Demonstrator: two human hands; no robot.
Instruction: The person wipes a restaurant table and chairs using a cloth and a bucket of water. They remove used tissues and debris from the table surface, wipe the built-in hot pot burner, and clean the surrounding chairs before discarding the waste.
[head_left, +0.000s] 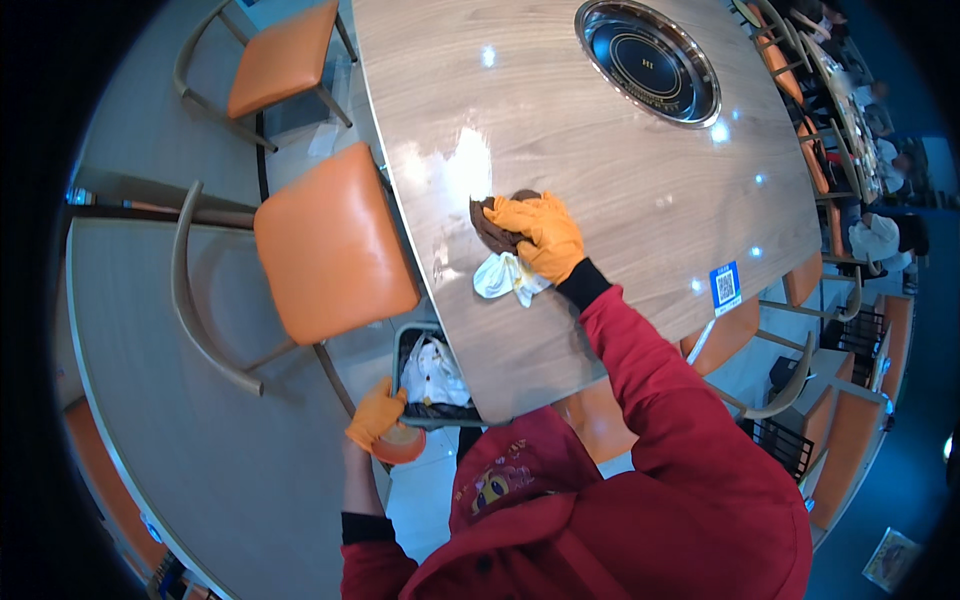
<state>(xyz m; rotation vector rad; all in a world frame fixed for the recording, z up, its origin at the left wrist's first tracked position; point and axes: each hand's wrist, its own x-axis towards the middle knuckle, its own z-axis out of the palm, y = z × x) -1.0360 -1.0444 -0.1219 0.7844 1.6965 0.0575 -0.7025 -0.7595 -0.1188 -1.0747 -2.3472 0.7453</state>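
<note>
My right hand (550, 234), in an orange rubber glove, grasps a dark brown cloth (495, 227) pressed to the wood-grain tabletop (600, 180). Against the cloth's near side lies a crumpled white tissue (504, 277) with yellowish stains. Beside the table's left corner, my left hand (377, 416), gloved alike, grips the rim of a grey-green plastic bin (439, 421). A black liner and crumpled white waste (435, 373) show inside the bin. Just under my left hand is an orange-red bowl-like container (401, 444); whether my fingers also hold it is hidden.
A round cooktop (649, 66) with a shiny metal rim is set into the table. A blue-and-white code sticker (725, 288) is near the right edge. Orange-seated chairs (337, 244) line the left side; another table (247, 480) stands behind them. People sit at a far table on the right.
</note>
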